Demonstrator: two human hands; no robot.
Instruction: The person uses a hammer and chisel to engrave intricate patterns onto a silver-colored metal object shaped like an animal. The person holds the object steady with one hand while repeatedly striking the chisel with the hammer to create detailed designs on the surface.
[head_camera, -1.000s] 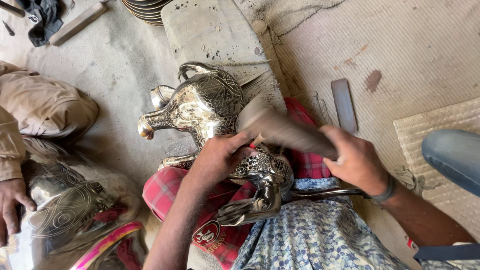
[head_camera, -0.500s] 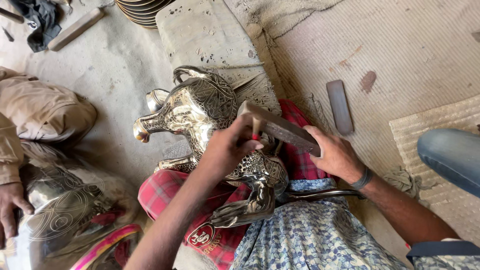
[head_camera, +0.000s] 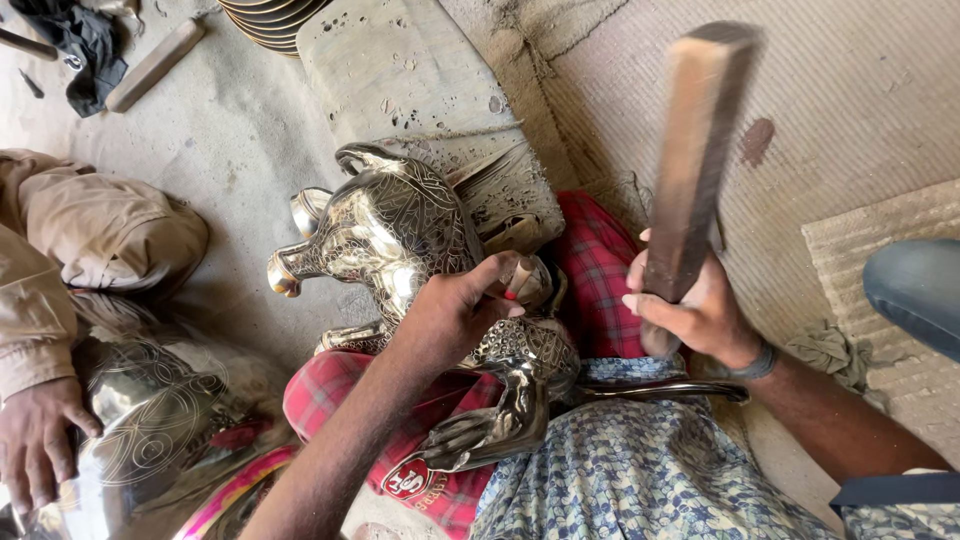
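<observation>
- We hold a short punch (head_camera: 519, 275) in our left hand (head_camera: 455, 310), fingers closed around it, its tip hidden against an engraved silver animal figure (head_camera: 400, 230).
- Our right hand (head_camera: 700, 310) is clenched around a raised wooden mallet (head_camera: 695, 160), blurred.
- The figure lies across our lap on a red checked cloth (head_camera: 590, 260), its snout pointing left.
- Its polished surface is covered in fine scrollwork, with shiny legs below.
- A misjudged blow could hit our left knuckles, which sit close beside the punch; a glancing one could skid the punch and scar the engraving.
- Another person's hand (head_camera: 35, 440) rests on a second engraved piece (head_camera: 150, 430) at left.
</observation>
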